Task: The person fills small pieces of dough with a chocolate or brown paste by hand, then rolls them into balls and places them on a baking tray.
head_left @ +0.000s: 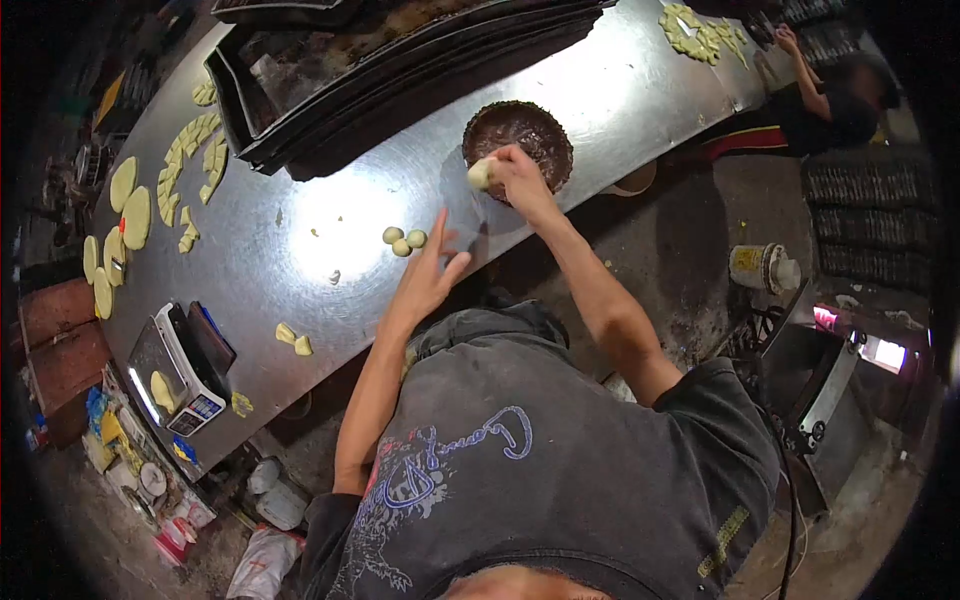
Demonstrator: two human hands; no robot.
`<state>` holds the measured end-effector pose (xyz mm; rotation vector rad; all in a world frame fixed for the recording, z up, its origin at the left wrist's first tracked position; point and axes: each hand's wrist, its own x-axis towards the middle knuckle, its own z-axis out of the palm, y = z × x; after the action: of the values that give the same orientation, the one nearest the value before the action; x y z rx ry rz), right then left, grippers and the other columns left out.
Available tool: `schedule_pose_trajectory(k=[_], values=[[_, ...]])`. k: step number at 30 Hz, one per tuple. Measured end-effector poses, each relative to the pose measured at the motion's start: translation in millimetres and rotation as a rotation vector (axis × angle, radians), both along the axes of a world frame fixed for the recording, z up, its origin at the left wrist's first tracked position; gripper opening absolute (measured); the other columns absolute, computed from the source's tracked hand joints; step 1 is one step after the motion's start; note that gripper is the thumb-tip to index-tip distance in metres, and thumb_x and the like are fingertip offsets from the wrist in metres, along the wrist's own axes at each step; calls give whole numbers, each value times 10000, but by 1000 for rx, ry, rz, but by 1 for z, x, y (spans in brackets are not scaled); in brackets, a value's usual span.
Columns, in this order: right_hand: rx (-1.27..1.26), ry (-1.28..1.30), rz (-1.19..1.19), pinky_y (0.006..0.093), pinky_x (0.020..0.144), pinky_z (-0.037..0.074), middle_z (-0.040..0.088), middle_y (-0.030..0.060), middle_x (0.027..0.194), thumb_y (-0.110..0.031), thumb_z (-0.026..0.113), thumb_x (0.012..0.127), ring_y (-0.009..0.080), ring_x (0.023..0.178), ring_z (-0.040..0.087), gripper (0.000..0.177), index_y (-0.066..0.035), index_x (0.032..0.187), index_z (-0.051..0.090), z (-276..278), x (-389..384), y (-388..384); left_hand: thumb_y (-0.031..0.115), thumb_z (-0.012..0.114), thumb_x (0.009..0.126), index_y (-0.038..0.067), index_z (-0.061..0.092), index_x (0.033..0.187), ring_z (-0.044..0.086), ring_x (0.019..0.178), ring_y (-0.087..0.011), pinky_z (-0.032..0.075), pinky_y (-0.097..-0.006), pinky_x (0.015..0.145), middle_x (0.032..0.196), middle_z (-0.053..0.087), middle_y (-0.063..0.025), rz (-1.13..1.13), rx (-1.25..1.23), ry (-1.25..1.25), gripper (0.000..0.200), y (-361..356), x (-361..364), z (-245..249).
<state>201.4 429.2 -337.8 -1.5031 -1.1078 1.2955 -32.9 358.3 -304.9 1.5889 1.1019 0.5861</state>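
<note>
A pale dough piece (481,174) is held in the fingers of my right hand (522,184), over the left rim of a round bowl (556,140) with dark brown contents. My left hand (430,275) is raised near the table's front edge with its fingers apart, holding nothing. Just left of its fingertips, several small round dough balls (392,235) sit together on the metal table (330,290). Two dough lumps (303,346) lie farther left, near the front edge.
Stacked black trays (400,85) stand at the back. On the left are a digital scale (178,370) with dough on it, flat dough ovals (136,217) and dough strips (170,170). Another person (825,115) is at the far right, near more dough (690,35).
</note>
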Motion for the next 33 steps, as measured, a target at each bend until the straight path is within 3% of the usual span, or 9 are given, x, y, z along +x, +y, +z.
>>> schedule_pose_trajectory(k=[4, 5, 10, 15, 20, 25, 28, 29, 33], values=[[-50, -381, 27, 445, 978, 473, 635, 303, 1121, -305, 492, 1024, 378, 1036, 649, 442, 42, 1297, 473, -41, -5, 19, 286, 595, 1021, 1, 558, 1385, 618, 1201, -291, 466, -389, 1022, 1319, 640, -174, -3, -94, 83, 463, -20, -25, -5], [-102, -376, 24, 334, 891, 491, 659, 112, 1081, -350, 530, 1008, 213, 1013, 634, 410, -4, 1229, 529, -58, -9, 28, 288, 587, 1026, -6, 598, 1341, 633, 1173, -287, 474, -382, 1004, 1290, 653, -174, 48, -62, 85, 432, -25, -29, -4], [-305, 208, -77, 286, 711, 465, 629, 5, 896, -387, 522, 1048, 138, 826, 596, 323, -79, 1084, 612, -42, 15, 51, 281, 550, 1056, 18, 568, 1389, 618, 1200, -238, 449, -357, 1040, 1301, 653, -124, 260, -163, -71, 425, -33, -49, 4], [-371, 919, 160, 354, 873, 483, 664, 64, 1099, -403, 520, 1055, 183, 967, 616, 325, -109, 1147, 626, 14, -36, 27, 240, 548, 1058, 16, 512, 1442, 611, 1193, -206, 446, -333, 1040, 1319, 642, -134, 375, -147, -248, 446, -22, -55, 44], [-377, 1223, 392, 376, 1004, 456, 641, 81, 1242, -385, 530, 1044, 199, 1177, 576, 428, -93, 1356, 556, 82, -147, -29, 191, 596, 1033, -7, 612, 1331, 650, 1059, -151, 497, -289, 947, 1170, 705, -136, 492, 107, -113, 358, -21, -77, 61], [-139, 1023, 357, 337, 1072, 453, 603, 64, 1272, 22, 653, 938, 163, 1184, 576, 420, -63, 1336, 546, 116, -213, -52, 189, 643, 1015, -16, 691, 1218, 627, 811, -100, 540, -281, 726, 967, 718, -64, 829, 166, -284, 292, -25, -119, 76], [185, 582, 428, 283, 988, 499, 624, 69, 1216, -18, 657, 960, 142, 1116, 599, 348, -48, 1294, 562, 117, -232, -56, 196, 651, 1011, -11, 687, 1231, 612, 835, -104, 523, -268, 735, 1039, 692, -70, 808, 147, -388, 303, -33, -138, 78], [203, 392, 457, 236, 841, 520, 648, 41, 1089, -102, 663, 985, 98, 940, 610, 293, -42, 1259, 578, 120, -236, -58, 194, 653, 1010, -10, 683, 1239, 611, 840, -106, 523, -265, 749, 1055, 688, -73, 769, 158, -387, 308, -34, -148, 75], [-207, 645, 715, 192, 656, 449, 645, 7, 889, -198, 645, 1011, 64, 727, 558, 218, -29, 1147, 634, 129, -226, -48, 169, 687, 973, 56, 741, 1158, 588, 952, -152, 508, -290, 823, 1032, 660, -50, 654, 344, -371, 224, -49, -177, 83]])
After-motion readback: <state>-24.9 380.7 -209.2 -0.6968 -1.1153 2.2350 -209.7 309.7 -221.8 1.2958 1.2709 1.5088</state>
